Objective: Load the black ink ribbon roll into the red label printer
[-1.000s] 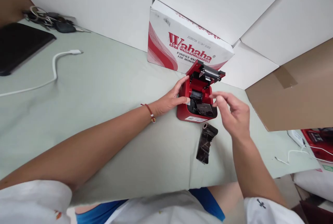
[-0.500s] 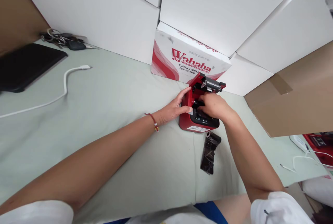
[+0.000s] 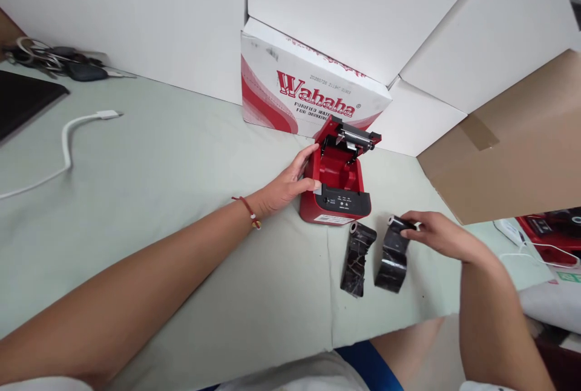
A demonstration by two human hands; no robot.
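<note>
A red label printer [image 3: 338,170] stands with its lid [image 3: 351,134] raised, and its red inner bay is bare. My left hand [image 3: 282,190] grips the printer's left side, thumb on the front corner and fingers farther back. To the right of the printer, my right hand [image 3: 436,233] pinches the end of a black ribbon roll [image 3: 393,258], whose loose strip hangs down to the cloth. Beside it on the left lies another black ribbon roll [image 3: 355,264] with a creased strip pulled out, touching neither hand.
Behind the printer leans a Wahaha water carton [image 3: 313,91] against white boxes [image 3: 158,22]. A brown cardboard box [image 3: 503,143] is at the right. On the green cloth at left are keys [image 3: 82,69], a white cable [image 3: 67,143] and a black flat device [image 3: 27,97].
My right hand has come out of the printer bay and moved right and toward me, with a black ribbon roll in its fingers. My left hand keeps its grip on the printer.
</note>
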